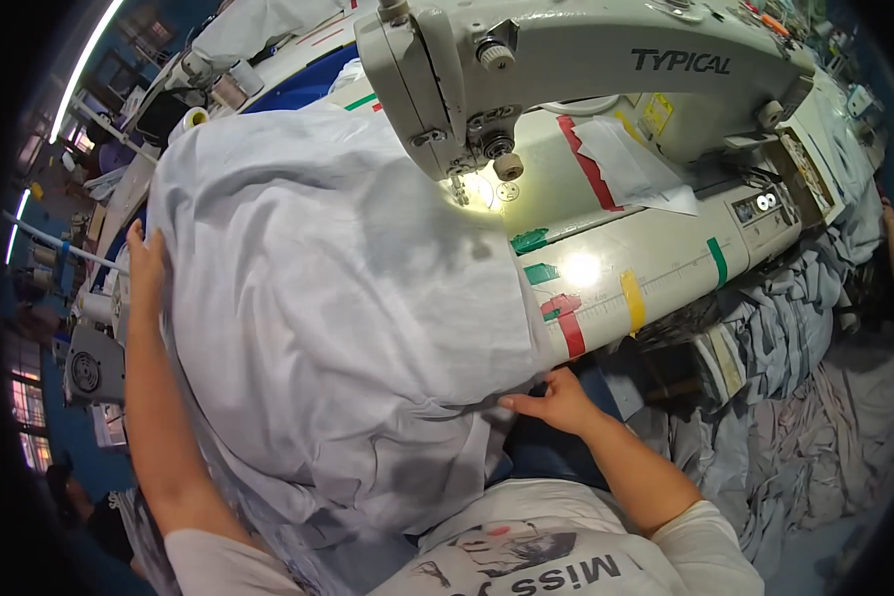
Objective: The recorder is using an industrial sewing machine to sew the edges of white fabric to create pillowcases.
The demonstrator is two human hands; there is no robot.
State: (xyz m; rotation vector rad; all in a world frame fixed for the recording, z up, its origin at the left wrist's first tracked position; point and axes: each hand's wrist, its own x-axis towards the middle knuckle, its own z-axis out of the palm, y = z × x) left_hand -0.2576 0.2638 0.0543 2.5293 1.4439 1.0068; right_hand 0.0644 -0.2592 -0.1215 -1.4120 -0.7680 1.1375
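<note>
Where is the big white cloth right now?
In the head view, the big white cloth is spread over the sewing table, left of the sewing machine. The left hand rests on its far left edge and the right hand touches its near right edge.

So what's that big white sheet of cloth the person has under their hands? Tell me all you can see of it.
The white cloth looks like thin, soft woven fabric, creased and heaped in a broad mound over the sewing table. Its far edge lies beside the needle of the cream sewing machine, lit by the machine's lamp. Its near part spills off the table toward the person's lap. The left hand rests on its left edge; the right hand pinches its lower right edge.
</note>
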